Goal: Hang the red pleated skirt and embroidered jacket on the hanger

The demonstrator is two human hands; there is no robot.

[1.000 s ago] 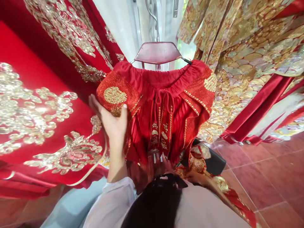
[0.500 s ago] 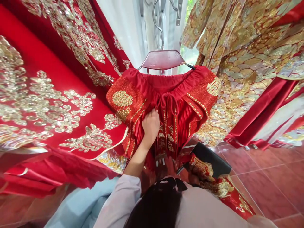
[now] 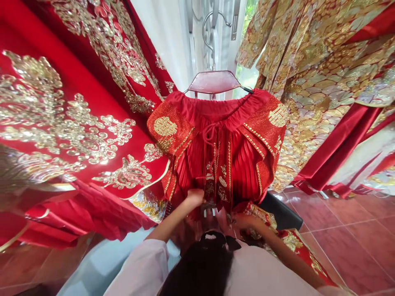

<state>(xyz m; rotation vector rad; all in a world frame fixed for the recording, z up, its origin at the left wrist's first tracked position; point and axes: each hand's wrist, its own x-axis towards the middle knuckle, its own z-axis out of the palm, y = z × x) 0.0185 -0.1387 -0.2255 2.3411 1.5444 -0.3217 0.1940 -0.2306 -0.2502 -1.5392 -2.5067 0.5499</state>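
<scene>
A red pleated skirt [image 3: 247,160] with gold-embroidered panels and a tied drawstring waist hangs from a clip hanger [image 3: 214,82] in front of me. My left hand [image 3: 196,198] is closed at the lower front of the skirt, left of its embroidered centre panel, and appears to grip the cloth. My right hand [image 3: 242,220] reaches in from the lower right, beneath the skirt's right side. It lies in shadow and is smeared, so its fingers do not show. The drawstring bow [image 3: 210,133] hangs loose at the waist, with neither hand on it.
A red garment with gold sequins [image 3: 89,144] hangs close on the left. Gold-patterned clothing [image 3: 321,78] hangs on the right. Below lie a black flat object [image 3: 285,211] and red-gold brocade cloth [image 3: 304,250], over a red tiled floor [image 3: 354,234].
My left hand has dropped from the skirt's waist to its lower front. My right arm has come into view from the right. The skirt's right side is spread wider.
</scene>
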